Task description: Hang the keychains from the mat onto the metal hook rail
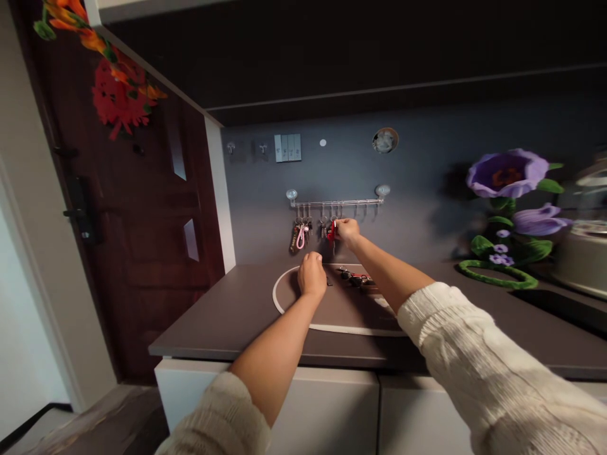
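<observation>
My right hand (348, 232) is raised to a clear wall-mounted hook rail (339, 203). Its fingers are closed at a red key fob (331, 231) that hangs there with keys. Lower and to the left, my left hand (312, 277) is curled closed above the counter mat (332, 329); whatever it holds is hidden. On the rail's left half hang several key bunches, among them a pink strap (300, 237) and a brown tag (293, 240). More keys with red and black parts (355, 277) lie on the mat, partly behind my right forearm.
A dark shelf (332, 50) overhangs the counter (213, 322). Purple flowers (507, 174) with a green ring base and a glass-topped appliance (585, 253) stand at the right. Light switches (288, 148) sit above the rail; a dark red door (142, 253) is at the left.
</observation>
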The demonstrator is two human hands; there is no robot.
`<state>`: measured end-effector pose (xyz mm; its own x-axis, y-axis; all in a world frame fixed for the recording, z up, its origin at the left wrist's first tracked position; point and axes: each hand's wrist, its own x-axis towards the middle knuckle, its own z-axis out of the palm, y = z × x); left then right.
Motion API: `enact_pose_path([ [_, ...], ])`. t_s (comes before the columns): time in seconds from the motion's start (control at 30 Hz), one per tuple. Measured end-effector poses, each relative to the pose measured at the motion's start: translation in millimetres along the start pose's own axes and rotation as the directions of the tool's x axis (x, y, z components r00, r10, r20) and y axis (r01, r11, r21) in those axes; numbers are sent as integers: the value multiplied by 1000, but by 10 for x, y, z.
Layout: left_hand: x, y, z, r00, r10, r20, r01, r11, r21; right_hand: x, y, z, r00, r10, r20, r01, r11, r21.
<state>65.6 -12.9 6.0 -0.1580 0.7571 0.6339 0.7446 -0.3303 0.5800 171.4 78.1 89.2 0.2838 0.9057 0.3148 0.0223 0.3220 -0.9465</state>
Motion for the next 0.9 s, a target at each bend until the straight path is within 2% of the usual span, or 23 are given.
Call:
enact_pose_path([
  [0.23,-5,6,-8,1000,10,9,-10,1000,6,-28,2,-55,999,-4,35,3,1000,12],
  [0.37,-7,8,-10,1000,18,13,-18,1000,7,-58,14,-118,994,13,110,-17,999,37],
  [0.73,1,-19,7,998,51,30,-51,999,12,-296,25,-319,990,29,137,-14,994,-109],
  [0.9,-2,-28,9,995,82,55,-84,996,32,-418,126,-429,982,-38,186,88,959,-269],
])
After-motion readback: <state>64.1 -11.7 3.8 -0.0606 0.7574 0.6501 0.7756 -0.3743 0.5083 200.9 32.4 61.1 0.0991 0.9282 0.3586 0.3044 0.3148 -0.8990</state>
